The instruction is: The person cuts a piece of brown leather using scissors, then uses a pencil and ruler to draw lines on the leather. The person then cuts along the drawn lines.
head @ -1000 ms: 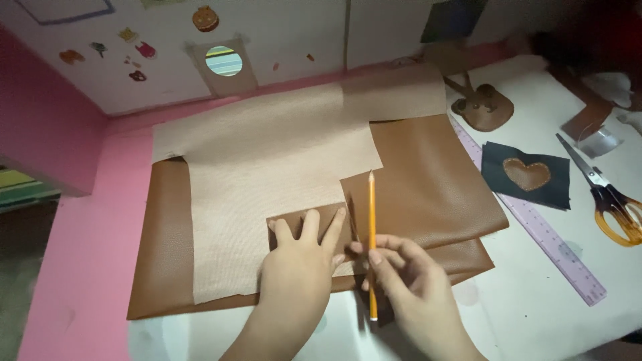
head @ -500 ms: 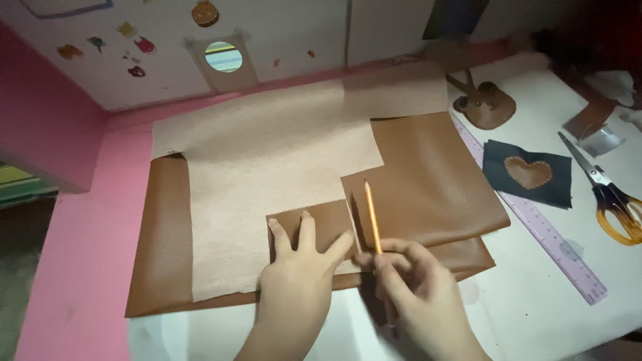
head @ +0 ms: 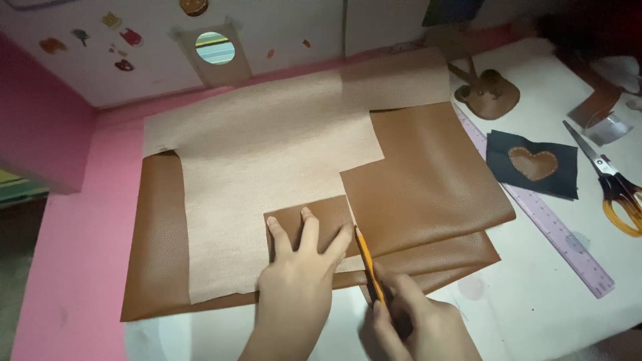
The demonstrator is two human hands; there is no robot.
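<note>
Seen from the head camera, the left hand (head: 299, 274) lies flat, fingers spread, pressing a small brown leather rectangle (head: 314, 224) onto the pale beige backing of a large folded brown leather sheet (head: 428, 187) on the white table (head: 535, 307). The right hand (head: 418, 321) grips an orange pencil (head: 366, 264), its tip touching the rectangle's right edge. A lilac ruler (head: 555, 230), orange-handled scissors (head: 612, 180) and a dark blue fabric patch with a heart (head: 533, 162) lie to the right.

The ruler (head: 543, 215) lies right of the leather sheet (head: 428, 180), scissors (head: 612, 180) farther right, heart patch (head: 533, 164) between.
</note>
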